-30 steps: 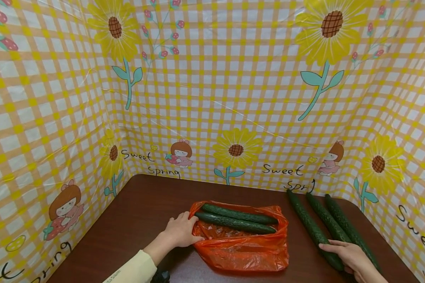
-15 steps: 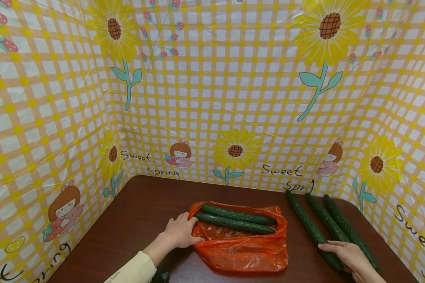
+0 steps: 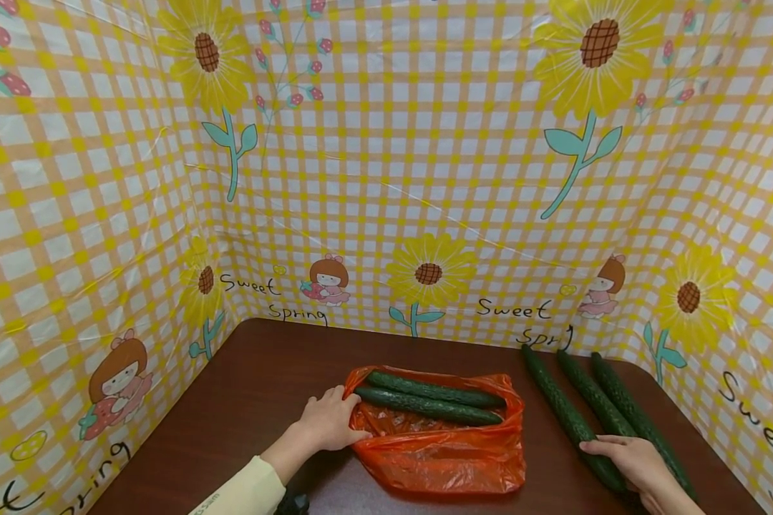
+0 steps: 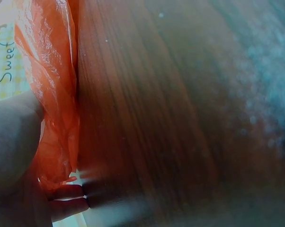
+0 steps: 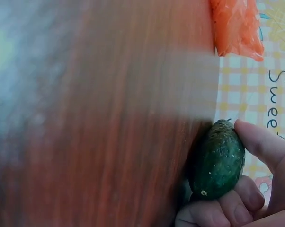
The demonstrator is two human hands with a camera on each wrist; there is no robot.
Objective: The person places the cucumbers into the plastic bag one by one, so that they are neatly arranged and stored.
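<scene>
At the left end of an orange plastic bag (image 3: 441, 461), my left hand (image 3: 327, 422) grips the rim, thumb and forefinger spread along it. In the left wrist view the bag's film (image 4: 52, 61) bunches beside the palm, with two fingertips (image 4: 69, 205) low by the table. Two dark green cucumbers (image 3: 428, 406) lie side by side inside the bag's mouth. On the right, my right hand (image 3: 640, 468) holds the near end of another cucumber (image 3: 557, 400). Its thumb lies on one side and curled fingers on the other, as the right wrist view of that cucumber (image 5: 218, 163) shows.
Two more cucumbers (image 3: 595, 393) lie alongside the held one, further right. Checked sheeting (image 3: 373, 200) with sunflowers walls in the brown wooden table (image 3: 283, 350) at the back and both sides. A small black object (image 3: 293, 502) sits by the left sleeve.
</scene>
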